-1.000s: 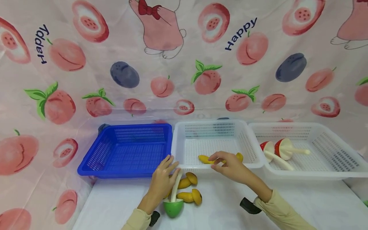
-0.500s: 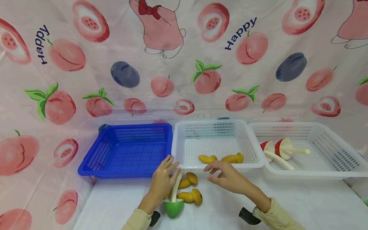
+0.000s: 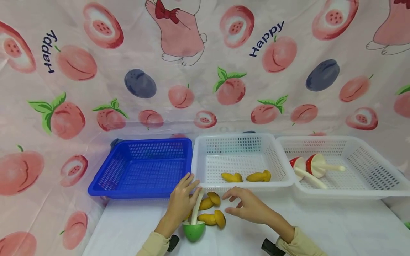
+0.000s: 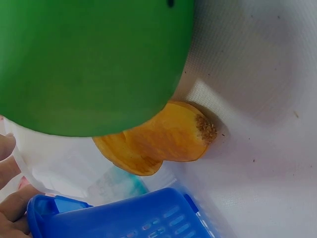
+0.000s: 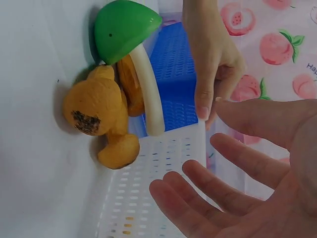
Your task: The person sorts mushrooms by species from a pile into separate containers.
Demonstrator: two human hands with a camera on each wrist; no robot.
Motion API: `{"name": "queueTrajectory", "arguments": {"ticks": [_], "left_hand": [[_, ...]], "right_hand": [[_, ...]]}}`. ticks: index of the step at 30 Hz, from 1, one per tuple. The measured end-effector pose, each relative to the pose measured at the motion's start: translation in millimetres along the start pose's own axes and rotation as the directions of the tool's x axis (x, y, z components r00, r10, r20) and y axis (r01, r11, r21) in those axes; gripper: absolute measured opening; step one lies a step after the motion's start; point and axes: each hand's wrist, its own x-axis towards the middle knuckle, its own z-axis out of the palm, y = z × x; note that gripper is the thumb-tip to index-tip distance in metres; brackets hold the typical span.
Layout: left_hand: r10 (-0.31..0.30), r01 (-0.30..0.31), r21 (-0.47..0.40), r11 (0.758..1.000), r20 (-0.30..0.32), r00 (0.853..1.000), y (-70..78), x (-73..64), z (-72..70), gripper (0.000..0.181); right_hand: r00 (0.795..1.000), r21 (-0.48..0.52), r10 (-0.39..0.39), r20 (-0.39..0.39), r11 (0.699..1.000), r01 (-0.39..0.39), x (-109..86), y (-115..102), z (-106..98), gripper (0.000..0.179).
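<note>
A toy mushroom with a green cap (image 3: pixel 193 233) and a long white stem (image 5: pixel 148 94) lies on the table before the baskets. My left hand (image 3: pixel 182 199) is beside its stem, fingers relaxed at the adjoining rims of the blue and white baskets. Two yellow toy mushrooms show to the right of the stem, the upper one (image 3: pixel 208 201) near the white basket and the lower one (image 3: pixel 211 218) nearer me. Another yellow one (image 5: pixel 131 84) is mostly hidden behind the stem in the head view. My right hand (image 3: pixel 248 206) hovers right of them, fingers spread, holding nothing.
A blue basket (image 3: pixel 128 195) stands left, with nothing in it. The middle white basket (image 3: pixel 243 185) holds two yellow mushrooms (image 3: pixel 259 176). In the right white basket (image 3: pixel 346 193) lie two red-capped mushrooms (image 3: pixel 317 166). A fruit-printed cloth (image 3: pixel 205 78) hangs behind.
My right hand has drawn back from over the middle white basket, down toward the yellow mushrooms on the table. The left hand has stayed in place.
</note>
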Motion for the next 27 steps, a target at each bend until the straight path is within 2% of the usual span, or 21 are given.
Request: {"name": "queueTrajectory", "arguments": {"ticks": [14, 23, 27], "left_hand": [[0.004, -0.004, 0.003, 1.0, -0.003, 1.0, -1.3, -0.4, 0.2, 0.026], [0.011, -0.011, 0.008, 1.0, -0.002, 1.0, -1.0, 0.1, -0.6, 0.023], [0.009, -0.009, 0.005, 1.0, -0.004, 1.0, -1.5, -0.5, -0.4, 0.023]], "right_hand": [[1.0, 0.03, 0.008, 0.012, 1.0, -0.008, 3.1, 14, 31, 0.034], [0.996, -0.01, 0.01, 0.086, 1.0, -0.009, 8.2, 32, 55, 0.04], [0.998, 0.001, 0.013, 0.061, 1.0, -0.014, 9.9, 36, 63, 0.042]]}}
